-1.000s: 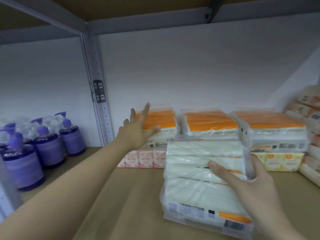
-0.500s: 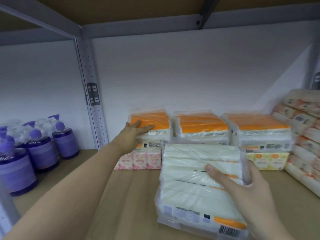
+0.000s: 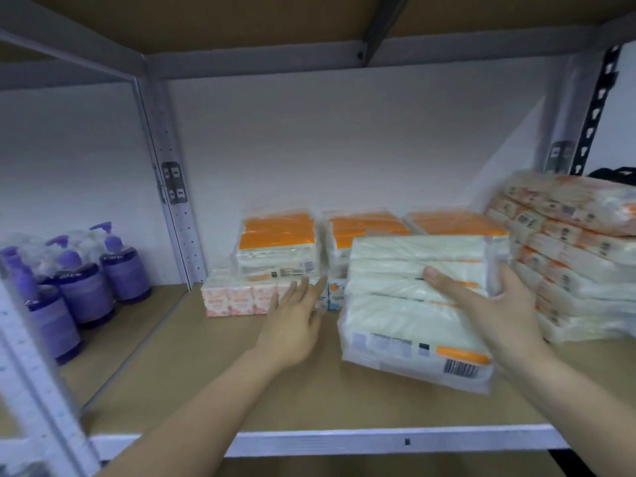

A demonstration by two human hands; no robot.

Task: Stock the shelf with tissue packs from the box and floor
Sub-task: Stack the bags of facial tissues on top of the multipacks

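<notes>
From my head camera, my right hand [image 3: 495,304] grips the white tissue pack [image 3: 409,304] — thumb pressed across its top face, fingers wrapped around its right edge — over the brown shelf [image 3: 309,401], in front of the orange-topped packs [image 3: 278,242]. My left hand [image 3: 292,325] hovers empty, fingers spread, just left of that pack and near the pink packs [image 3: 237,299]; purple pump bottles [image 3: 86,290] stand well apart at the left.
</notes>
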